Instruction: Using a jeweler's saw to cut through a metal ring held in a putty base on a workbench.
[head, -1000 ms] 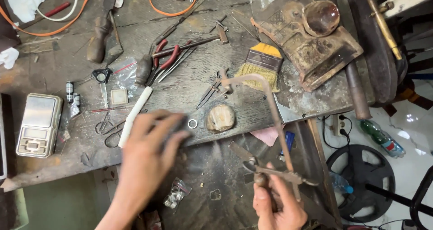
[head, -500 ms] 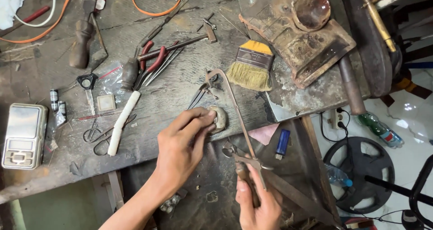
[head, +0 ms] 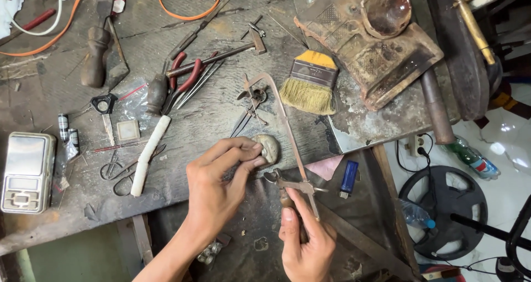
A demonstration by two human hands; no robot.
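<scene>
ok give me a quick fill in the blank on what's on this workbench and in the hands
1. The right hand grips the handle of a small frame ____.
2. The left hand pinches at a rounded grey lump on the edge of the ____.
3. The paintbrush has a ____ handle end.
4. The small lighter right of the saw is ____.

Missing words: saw; workbench; yellow; blue

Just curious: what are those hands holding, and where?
Right hand grips a small frame saw by its handle. Left hand pinches something small at its fingertips; I cannot tell what.
</scene>
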